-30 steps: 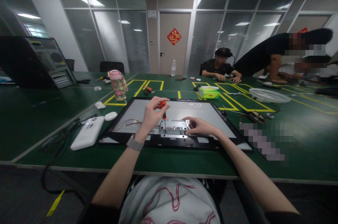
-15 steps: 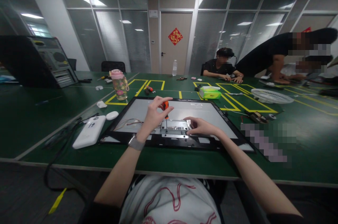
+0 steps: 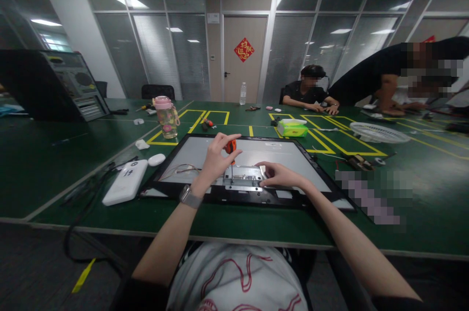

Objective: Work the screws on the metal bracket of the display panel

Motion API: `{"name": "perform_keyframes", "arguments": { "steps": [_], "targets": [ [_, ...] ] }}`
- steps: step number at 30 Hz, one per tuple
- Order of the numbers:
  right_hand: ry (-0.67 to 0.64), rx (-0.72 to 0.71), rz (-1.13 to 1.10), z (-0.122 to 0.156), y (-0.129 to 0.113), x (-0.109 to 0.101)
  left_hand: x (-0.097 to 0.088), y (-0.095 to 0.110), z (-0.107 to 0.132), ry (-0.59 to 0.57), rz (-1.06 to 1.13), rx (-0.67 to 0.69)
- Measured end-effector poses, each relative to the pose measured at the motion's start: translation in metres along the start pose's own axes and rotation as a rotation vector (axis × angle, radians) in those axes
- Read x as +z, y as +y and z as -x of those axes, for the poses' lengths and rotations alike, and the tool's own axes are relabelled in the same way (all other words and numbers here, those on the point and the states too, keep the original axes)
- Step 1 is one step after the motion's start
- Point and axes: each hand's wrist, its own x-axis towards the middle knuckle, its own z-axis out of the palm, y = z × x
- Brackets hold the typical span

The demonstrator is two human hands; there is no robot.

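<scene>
My left hand [image 3: 215, 158] is closed round the orange and black handle of a screwdriver [image 3: 231, 146], which stands nearly upright. Its shaft points down at a silver metal bracket [image 3: 246, 173]; the exact spot of the tip is too small to make out. At the bracket's right end, my right hand [image 3: 281, 176] grips its edge between thumb and fingers. Beneath both hands a large flat display panel [image 3: 304, 157] with a black frame lies on the green table. Thin wires [image 3: 183, 169] run across the panel left of the bracket.
Left of the panel lie a white power bank [image 3: 125, 183], a small white case [image 3: 156, 160] and black cables. Beyond stand a drink bottle with pink lid [image 3: 165, 118] and an open computer case [image 3: 73, 86]. A green tissue pack [image 3: 292, 128] lies behind the panel. Co-workers are at the far right.
The screwdriver's handle has tilted slightly in my left hand. My right hand keeps its place on the bracket. The whole view has shifted a little.
</scene>
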Motion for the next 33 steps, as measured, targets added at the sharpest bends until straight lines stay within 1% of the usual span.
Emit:
{"name": "perform_keyframes", "arguments": {
  "steps": [3, 5, 7, 9, 11, 15, 16, 17, 20, 22, 24, 26, 28, 30, 33],
  "targets": [
    [-0.004, 0.006, -0.001, 0.000, -0.001, 0.000, 0.002, -0.001, 0.000, -0.093, 0.269, -0.131],
    [-0.005, 0.008, -0.001, 0.000, -0.001, 0.000, 0.001, 0.000, 0.000, -0.123, 0.358, -0.187],
    [-0.003, 0.009, 0.002, 0.001, -0.001, 0.000, 0.000, 0.000, -0.001, -0.078, 0.308, -0.189],
    [-0.002, 0.011, 0.007, 0.001, -0.001, -0.001, -0.001, 0.000, -0.002, 0.012, 0.229, -0.180],
    [-0.004, 0.009, 0.011, 0.001, -0.001, -0.001, -0.003, 0.000, -0.003, 0.052, 0.233, -0.198],
    [-0.007, 0.005, 0.006, 0.001, 0.000, -0.001, -0.003, 0.000, -0.006, -0.023, 0.470, -0.295],
    [-0.007, 0.006, 0.004, 0.001, 0.000, -0.001, -0.003, 0.001, -0.006, -0.028, 0.501, -0.309],
    [-0.008, 0.007, 0.001, 0.000, 0.001, -0.001, -0.004, 0.001, -0.006, -0.020, 0.497, -0.313],
    [-0.009, 0.003, -0.004, 0.000, 0.002, 0.000, -0.006, 0.003, -0.007, 0.036, 0.357, -0.283],
    [-0.006, -0.002, -0.006, -0.001, 0.003, 0.000, -0.007, 0.003, -0.007, 0.054, 0.313, -0.269],
    [0.000, -0.006, -0.005, -0.001, 0.004, 0.000, -0.007, 0.002, -0.006, 0.024, 0.382, -0.278],
    [0.003, -0.007, -0.001, -0.001, 0.004, 0.001, -0.007, 0.002, -0.006, -0.037, 0.503, -0.300],
    [0.005, -0.006, 0.002, -0.002, 0.004, 0.001, -0.007, 0.003, -0.006, -0.070, 0.543, -0.307],
    [0.004, -0.003, 0.004, -0.002, 0.005, 0.001, -0.007, 0.004, -0.006, -0.042, 0.462, -0.286],
    [-0.001, 0.001, 0.001, -0.002, 0.006, 0.001, -0.009, 0.005, -0.006, 0.046, 0.313, -0.265]
  ]
}}
